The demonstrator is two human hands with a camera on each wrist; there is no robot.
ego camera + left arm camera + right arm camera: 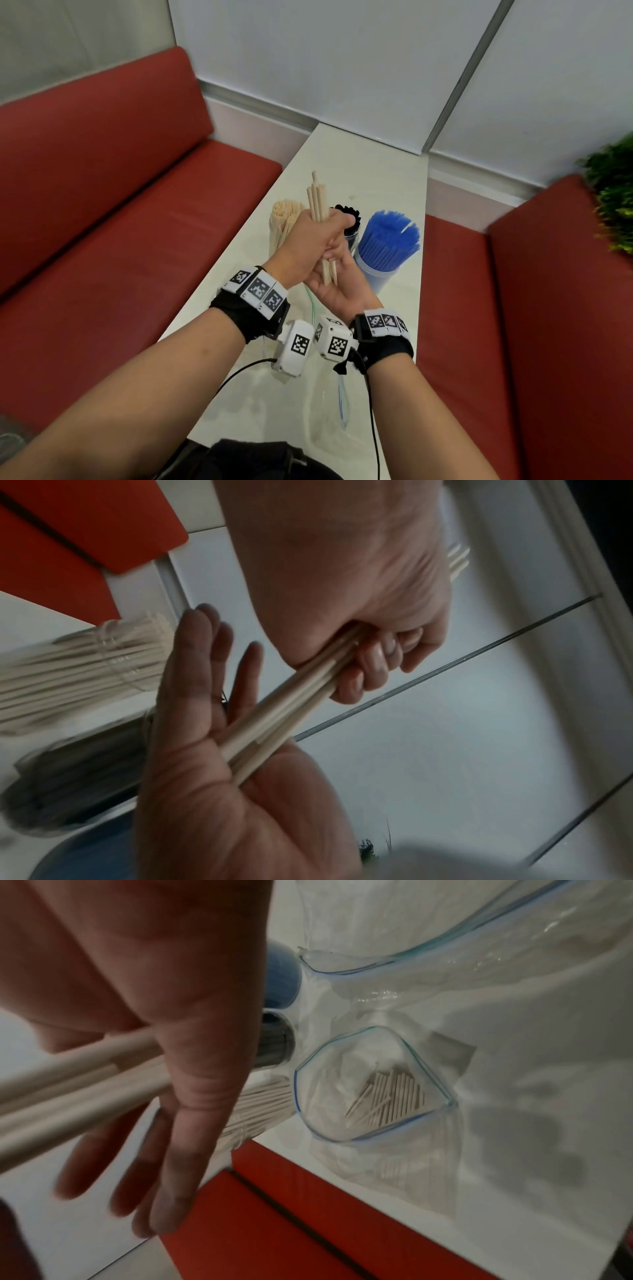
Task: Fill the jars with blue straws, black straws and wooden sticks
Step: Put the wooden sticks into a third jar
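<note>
My left hand [318, 236] grips a bundle of wooden sticks [318, 205] upright above the table. My right hand [329, 287] lies open, palm up, under the bundle, and the sticks' lower ends rest on its palm. In the left wrist view the left hand's fingers [373, 656] curl round the sticks [291, 710]. The right wrist view shows the right hand's fingers [178, 1150] spread straight. Behind the hands stand three jars: one packed with wooden sticks [282, 219], one with black straws [352, 222], one with blue straws [387, 246].
The narrow white table [359, 164] runs between two red benches [137, 222]. Clear zip bags [329, 411] lie on it near me; one bag [377, 1096] holds several sticks. A green plant [613, 205] stands at the right.
</note>
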